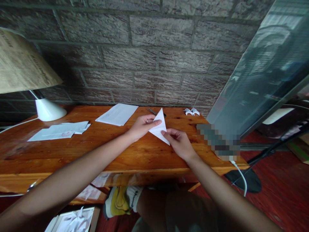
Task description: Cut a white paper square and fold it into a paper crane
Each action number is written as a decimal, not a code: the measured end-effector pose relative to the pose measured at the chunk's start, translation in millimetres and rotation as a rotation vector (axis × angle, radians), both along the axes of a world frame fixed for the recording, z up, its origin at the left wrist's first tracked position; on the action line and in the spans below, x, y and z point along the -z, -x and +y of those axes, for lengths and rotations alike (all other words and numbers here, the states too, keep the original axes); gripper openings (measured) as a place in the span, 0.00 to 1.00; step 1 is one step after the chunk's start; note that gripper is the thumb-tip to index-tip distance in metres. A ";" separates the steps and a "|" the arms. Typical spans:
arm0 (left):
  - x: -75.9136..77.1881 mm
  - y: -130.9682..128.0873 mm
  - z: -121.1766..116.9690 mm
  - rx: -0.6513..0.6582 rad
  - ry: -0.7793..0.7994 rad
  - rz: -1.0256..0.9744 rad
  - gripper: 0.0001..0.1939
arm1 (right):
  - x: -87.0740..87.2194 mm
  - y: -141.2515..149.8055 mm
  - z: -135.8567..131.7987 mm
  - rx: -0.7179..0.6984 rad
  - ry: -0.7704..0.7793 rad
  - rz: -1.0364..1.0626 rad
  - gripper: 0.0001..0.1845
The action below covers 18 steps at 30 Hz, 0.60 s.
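A white sheet of paper folded into a triangle is held up just above the wooden table, its tip pointing away from me. My left hand grips its left side, thumb on top and fingers behind, with a ring on one finger. On the lower right edge, my right hand pinches the paper between thumb and fingers. Behind the paper lies a pair of scissors, partly hidden by it. Two small folded paper figures sit at the table's back right.
A stack of white paper and some folded sheets lie on the left of the wooden table. A lamp stands at far left. A blurred-out device with a white cable rests at right. Below is a box of folded papers.
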State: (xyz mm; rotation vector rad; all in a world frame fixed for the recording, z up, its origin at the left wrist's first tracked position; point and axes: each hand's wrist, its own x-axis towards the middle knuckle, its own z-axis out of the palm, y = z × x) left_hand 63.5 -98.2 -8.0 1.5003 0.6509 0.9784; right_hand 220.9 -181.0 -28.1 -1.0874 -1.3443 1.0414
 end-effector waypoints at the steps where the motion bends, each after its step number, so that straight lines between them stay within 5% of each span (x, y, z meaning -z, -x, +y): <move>1: 0.1 0.6 0.3 0.022 0.003 0.004 0.18 | -0.1 -0.5 0.2 -0.002 0.004 0.009 0.16; 18: -0.4 1.5 0.4 0.142 0.022 0.036 0.16 | -4.3 -0.9 -0.9 0.086 -0.064 0.004 0.15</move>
